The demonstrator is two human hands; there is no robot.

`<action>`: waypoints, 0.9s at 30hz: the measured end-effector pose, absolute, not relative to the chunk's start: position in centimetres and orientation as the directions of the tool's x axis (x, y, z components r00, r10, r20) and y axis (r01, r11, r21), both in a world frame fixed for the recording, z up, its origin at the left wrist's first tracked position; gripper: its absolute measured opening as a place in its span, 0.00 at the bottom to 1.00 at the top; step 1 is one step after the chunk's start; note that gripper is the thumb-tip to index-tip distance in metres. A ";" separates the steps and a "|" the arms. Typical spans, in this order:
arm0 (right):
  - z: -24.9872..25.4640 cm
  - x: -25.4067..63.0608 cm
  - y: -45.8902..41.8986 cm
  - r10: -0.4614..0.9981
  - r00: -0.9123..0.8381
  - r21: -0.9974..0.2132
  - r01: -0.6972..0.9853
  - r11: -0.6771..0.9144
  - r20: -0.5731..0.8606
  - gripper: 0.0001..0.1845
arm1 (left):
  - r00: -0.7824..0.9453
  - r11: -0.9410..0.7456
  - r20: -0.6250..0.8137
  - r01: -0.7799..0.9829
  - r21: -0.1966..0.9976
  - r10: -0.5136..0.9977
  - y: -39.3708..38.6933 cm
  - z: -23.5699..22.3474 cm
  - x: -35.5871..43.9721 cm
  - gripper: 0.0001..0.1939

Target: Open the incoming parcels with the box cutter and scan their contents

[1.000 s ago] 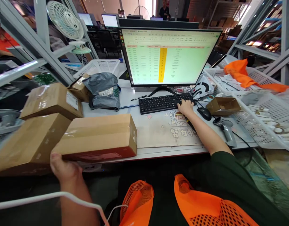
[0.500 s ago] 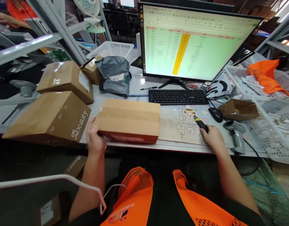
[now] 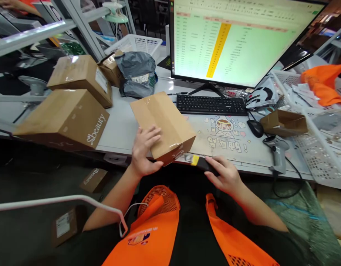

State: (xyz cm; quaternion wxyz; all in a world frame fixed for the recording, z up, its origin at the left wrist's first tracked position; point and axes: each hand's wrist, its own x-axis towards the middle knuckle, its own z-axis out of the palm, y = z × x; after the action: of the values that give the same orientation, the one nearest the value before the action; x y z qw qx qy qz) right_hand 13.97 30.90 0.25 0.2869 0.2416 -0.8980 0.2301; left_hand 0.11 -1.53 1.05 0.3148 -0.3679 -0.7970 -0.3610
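Pinching a black-and-yellow cutter (image 3: 201,163) in the right hand (image 3: 225,175), with the tip close to the near end of a taped carton (image 3: 167,117) (too blurred to tell whether touching). Resting the left hand (image 3: 142,152), spread, over the carton's left side. Holding the carton askew at the front edge of the desk (image 3: 117,123). Facing, beyond, a black keyboard (image 3: 212,105) and a lit monitor (image 3: 242,44).

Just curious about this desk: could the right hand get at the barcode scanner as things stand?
Probably yes: the barcode scanner is near the right hand, with nothing standing between them. That hand holds a utility knife, though, which might need setting down first.
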 end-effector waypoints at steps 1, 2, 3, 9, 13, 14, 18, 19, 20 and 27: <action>0.7 13.7 29.9 -0.345 -0.703 -0.257 -0.599 0.759 0.621 0.28 | -0.495 0.472 0.783 0.830 0.298 0.377 -1.3 1.0 1.4 0.37; 1.1 13.3 29.2 -0.378 -0.691 -0.238 -0.621 0.747 0.616 0.27 | -0.499 0.506 0.782 0.816 0.279 0.373 -1.0 0.9 2.2 0.38; 1.3 12.8 28.8 -0.399 -0.683 -0.222 -0.632 0.742 0.612 0.26 | -0.522 0.549 0.778 0.787 0.282 0.348 -0.8 0.8 2.5 0.39; 1.5 11.4 28.5 -0.399 -0.672 -0.152 -0.605 0.782 0.623 0.23 | -0.490 0.593 0.813 0.770 0.235 0.315 -0.1 1.1 1.7 0.20; 1.5 12.0 27.8 -0.367 -0.657 -0.119 -0.572 0.811 0.658 0.23 | -0.380 0.538 0.869 0.826 0.166 0.316 0.2 1.1 1.8 0.17; 1.7 12.1 27.7 -0.370 -0.657 -0.108 -0.568 0.816 0.657 0.23 | -0.375 0.539 0.873 0.827 0.162 0.313 0.3 1.1 1.8 0.18; 2.5 11.7 29.6 -0.331 -0.676 -0.070 -0.493 0.867 0.658 0.21 | -0.378 0.534 0.872 0.829 0.168 0.311 0.4 1.0 2.0 0.20; 2.7 11.6 30.7 -0.284 -0.693 -0.087 -0.448 0.890 0.662 0.20 | -0.380 0.524 0.868 0.834 0.172 0.320 0.2 1.0 2.0 0.20; 2.7 11.6 32.0 -0.225 -0.709 -0.114 -0.397 0.911 0.668 0.20 | -0.377 0.510 0.865 0.843 0.172 0.332 0.0 1.0 1.9 0.20; -1.8 16.0 39.4 0.115 -0.777 -0.427 -0.209 0.880 0.618 0.21 | -0.522 0.411 0.838 0.807 0.424 0.161 -7.9 -1.3 -1.8 0.20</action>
State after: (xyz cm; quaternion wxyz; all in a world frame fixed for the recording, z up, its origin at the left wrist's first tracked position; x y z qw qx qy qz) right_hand 16.02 39.35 -1.83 0.3326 0.0258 -0.9107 0.2436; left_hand -1.77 -7.88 -1.29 0.3691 -0.3208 -0.7546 -0.4376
